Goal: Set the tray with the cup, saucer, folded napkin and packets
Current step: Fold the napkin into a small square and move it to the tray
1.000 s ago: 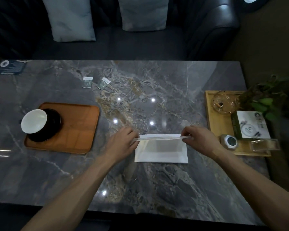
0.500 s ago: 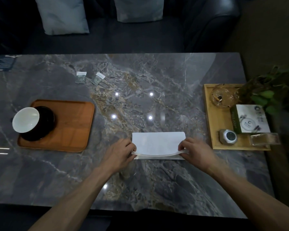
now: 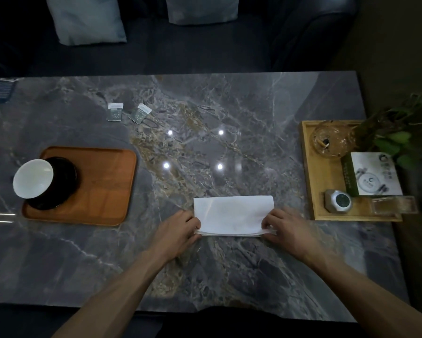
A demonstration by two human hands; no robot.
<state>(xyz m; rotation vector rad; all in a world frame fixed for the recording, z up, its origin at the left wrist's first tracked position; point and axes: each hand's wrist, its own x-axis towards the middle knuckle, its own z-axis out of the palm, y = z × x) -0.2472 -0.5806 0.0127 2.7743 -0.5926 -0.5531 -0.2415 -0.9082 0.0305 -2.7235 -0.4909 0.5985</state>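
Both hands work the white napkin at the near middle of the marble table. Left hand pinches the near left corner of the napkin; right hand pinches the near right corner, fingertips closed on the stacked edges. A second ago the far edge was held raised above the sheet; it has since been brought over toward the person and now lies on the near edge, so the napkin reads as a flat, narrower rectangle with its layered edges nearest the body. Judgement: one fold is complete and being aligned or creased; the napkin is not yet on the tray. Both forearms reach in from the near edge of the table, converging slightly, wrists low, knuckles up, palms down close to the surface. Wooden tray sits well apart to the left, carrying the white cup on the black saucer at its left end; the right portion is bare. Two packets lie on the table beyond the tray, off it. Remaining, by judgement: napkin and packets to the tray.
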